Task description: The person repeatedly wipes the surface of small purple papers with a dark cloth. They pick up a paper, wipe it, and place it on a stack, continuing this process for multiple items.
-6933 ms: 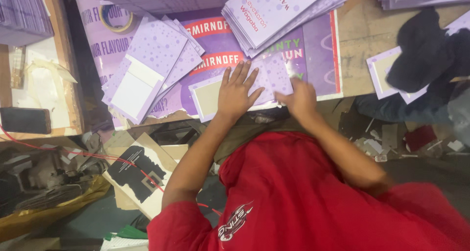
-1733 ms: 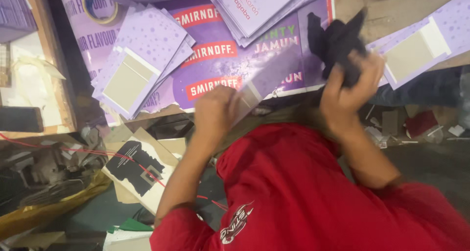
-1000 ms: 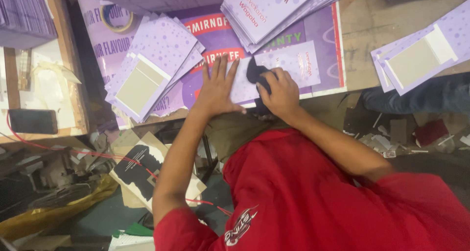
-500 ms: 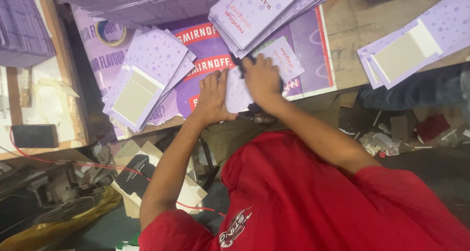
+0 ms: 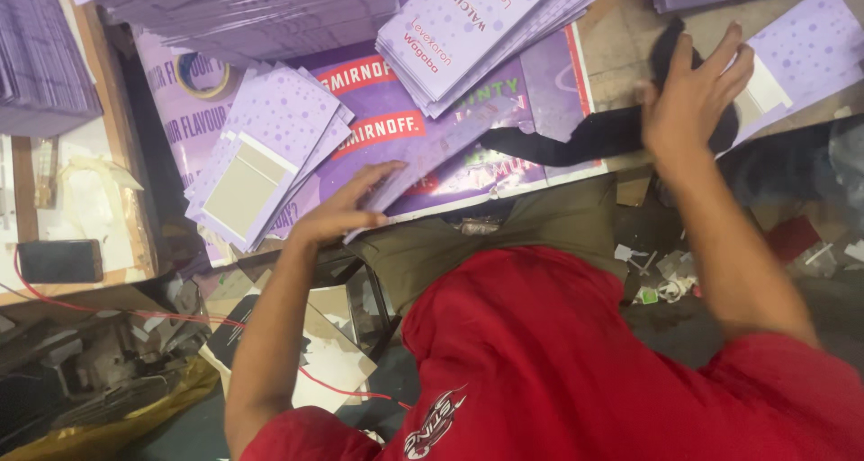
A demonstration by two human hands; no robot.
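- a large purple printed poster sheet (image 5: 396, 128) lies flat over the wooden worktable (image 5: 621, 29), its near edge running along the table's front.
- the person's red shirt (image 5: 558, 362) fills the lower right of the view, with olive trousers just above it.
- a big pile of purple cards (image 5: 261, 11) lies along the far edge of the poster, at the top of the view; another stack sits at the far left on a side shelf.
- a fanned stack of dotted purple cards (image 5: 477, 29) rests on the poster's upper middle, overlapping the sheet.
- a second, looser stack of dotted purple cards with a pale grey panel (image 5: 261, 160) lies on the poster's left part, just beside the left hand.
- a black cloth (image 5: 585, 137) stretches along the poster's right edge and up under the right hand.
- the right hand (image 5: 688, 101) is spread wide, fingers splayed, palm pressing down on the black cloth; it grips nothing that can be seen.
- the left hand (image 5: 346, 209) is partly curled, fingers on the lower end of a single purple card (image 5: 432, 155) that slants up across the poster; whether the thumb pinches it from below cannot be told.
- a dark phone (image 5: 58, 261) lies on the left shelf, a red wire (image 5: 135, 313) trailing by it.
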